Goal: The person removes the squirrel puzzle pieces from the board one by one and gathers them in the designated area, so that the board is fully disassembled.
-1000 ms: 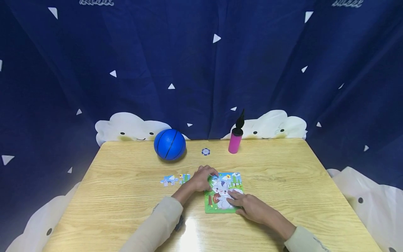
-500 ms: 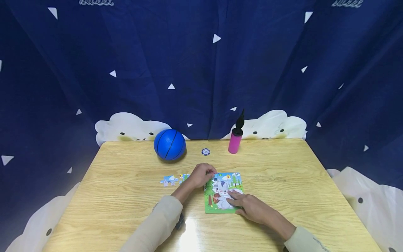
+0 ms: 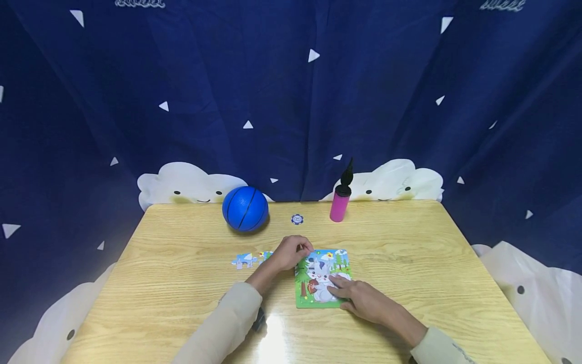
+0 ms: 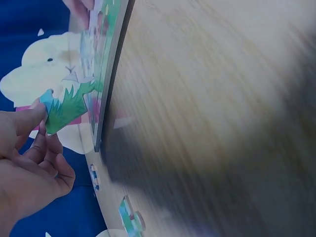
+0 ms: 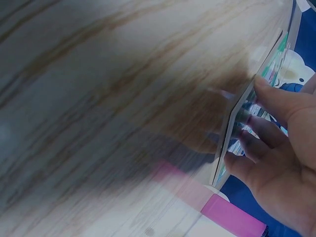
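A puzzle board with a squirrel picture lies on the table. At its upper left corner, my left hand pinches a green and blue puzzle piece between thumb and fingertips. In the left wrist view that piece stands tilted over the board's edge; whether it touches the board I cannot tell. My right hand rests on the lower right of the board, fingers extended over the squirrel. The right wrist view has the right thumb at the board's edge.
Loose puzzle pieces lie left of the board, partly behind the left forearm. Farther back are a blue ball, a small round blue-and-white disc and a pink pump with a black top. A dark blue curtain hangs behind the table.
My left hand has drawn slightly back and left from the board's upper left part, uncovering more of the picture. The right hand keeps its place.
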`<state>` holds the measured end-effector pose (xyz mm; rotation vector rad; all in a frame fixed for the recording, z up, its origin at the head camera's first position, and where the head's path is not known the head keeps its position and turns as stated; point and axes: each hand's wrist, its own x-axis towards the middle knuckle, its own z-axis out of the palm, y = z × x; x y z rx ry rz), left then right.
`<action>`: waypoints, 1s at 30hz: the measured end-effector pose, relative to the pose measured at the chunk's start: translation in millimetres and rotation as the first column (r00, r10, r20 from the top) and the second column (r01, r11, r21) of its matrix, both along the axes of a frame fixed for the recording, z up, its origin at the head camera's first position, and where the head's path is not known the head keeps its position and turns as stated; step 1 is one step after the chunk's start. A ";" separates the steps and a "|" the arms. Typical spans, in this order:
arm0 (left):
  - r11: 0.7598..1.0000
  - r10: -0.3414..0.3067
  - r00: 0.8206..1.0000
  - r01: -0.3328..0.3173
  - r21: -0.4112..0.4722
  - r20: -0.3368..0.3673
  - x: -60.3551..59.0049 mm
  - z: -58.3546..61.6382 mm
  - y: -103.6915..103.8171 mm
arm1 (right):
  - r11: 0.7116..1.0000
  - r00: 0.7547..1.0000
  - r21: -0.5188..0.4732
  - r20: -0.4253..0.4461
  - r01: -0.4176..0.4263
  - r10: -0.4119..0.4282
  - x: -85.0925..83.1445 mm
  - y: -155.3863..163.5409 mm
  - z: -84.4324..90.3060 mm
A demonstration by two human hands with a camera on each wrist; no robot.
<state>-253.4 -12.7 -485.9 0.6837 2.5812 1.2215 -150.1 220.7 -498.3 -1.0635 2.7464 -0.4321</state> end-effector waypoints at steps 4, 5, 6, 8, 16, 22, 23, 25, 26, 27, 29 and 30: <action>1.000 0.003 1.000 -0.003 0.017 -0.005 -0.5 0.0 -5.7 | 1.000 1.000 0.000 -0.003 0.001 -0.001 0.0 -0.2 0.2; 1.000 0.003 1.000 -0.002 0.022 -0.003 -0.6 0.7 -8.0 | 1.000 1.000 0.000 -0.004 0.001 -0.001 0.1 -0.2 0.1; 1.000 0.003 1.000 -0.002 0.026 -0.003 -0.7 1.5 -10.8 | 1.000 1.000 0.001 -0.003 0.002 -0.002 0.1 -0.3 0.0; 0.999 0.008 1.000 -0.008 0.034 -0.001 -0.7 3.0 -17.3 | 1.000 1.000 0.004 -0.001 0.004 -0.004 0.1 -0.3 -0.1; 0.997 0.077 0.996 -0.077 0.012 0.039 0.9 12.0 -55.1 | 1.000 1.000 0.020 -0.012 -0.001 0.001 0.1 -0.2 -0.4; 0.996 0.092 0.995 -0.091 -0.018 0.025 2.1 19.1 -86.4 | 1.000 1.000 0.013 -0.020 -0.002 0.002 0.2 -0.1 -0.4; 0.996 0.088 0.996 -0.088 -0.021 0.023 2.4 19.6 -91.7 | 1.000 1.000 0.013 -0.022 -0.003 0.003 0.3 0.0 -0.5; 0.996 0.082 0.996 -0.081 -0.032 0.028 2.6 20.1 -102.6 | 1.000 1.000 0.011 -0.025 -0.004 0.004 0.4 0.2 -0.7; 0.996 0.081 0.996 -0.080 -0.040 0.032 2.8 20.0 -108.3 | 1.000 1.000 0.009 -0.028 -0.006 0.006 0.5 0.1 -0.7; 0.996 0.079 0.996 -0.077 -0.049 0.031 2.8 19.8 -114.3 | 1.000 0.999 0.007 -0.031 -0.008 0.008 0.5 0.1 -0.8; 0.995 0.086 0.995 -0.083 -0.063 0.045 2.6 19.5 -126.1 | 1.000 0.999 0.002 -0.035 -0.010 0.010 0.5 -0.2 -0.9; 0.994 0.092 0.994 -0.088 -0.071 0.055 2.2 19.3 -132.1 | 1.000 0.999 0.000 -0.035 -0.011 0.011 0.6 -0.3 -0.9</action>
